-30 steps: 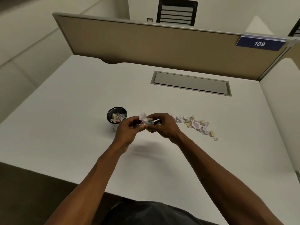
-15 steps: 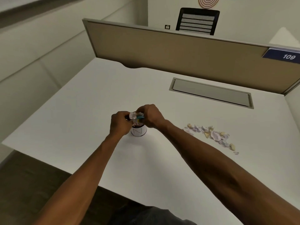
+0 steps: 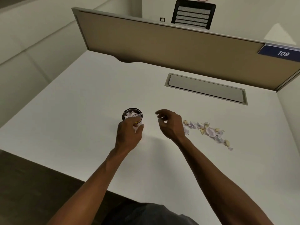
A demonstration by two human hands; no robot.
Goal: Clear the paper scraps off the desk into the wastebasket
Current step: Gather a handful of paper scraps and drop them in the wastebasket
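Observation:
A small round black-rimmed wastebasket [image 3: 129,111] stands on the white desk [image 3: 81,103], with white and lilac paper scraps inside it. My left hand [image 3: 129,133] is curled around its near side, fingers over the front rim and thumb on its right. My right hand [image 3: 170,124] hovers to the right of the basket, fingers apart and holding nothing. A loose trail of paper scraps [image 3: 209,130], lilac, white and yellow, lies on the desk just right of that hand.
A grey cable-tray lid [image 3: 206,88] is set into the desk behind the scraps. A tan partition [image 3: 162,46] with a blue "109" sign [image 3: 282,53] closes the far side. The desk's front edge runs near my body.
Both hands carried a bunch of scraps left over the wastebasket. Now the scraps are out of my hands, my right hand has drawn away to the right and my left hand has dropped against the basket.

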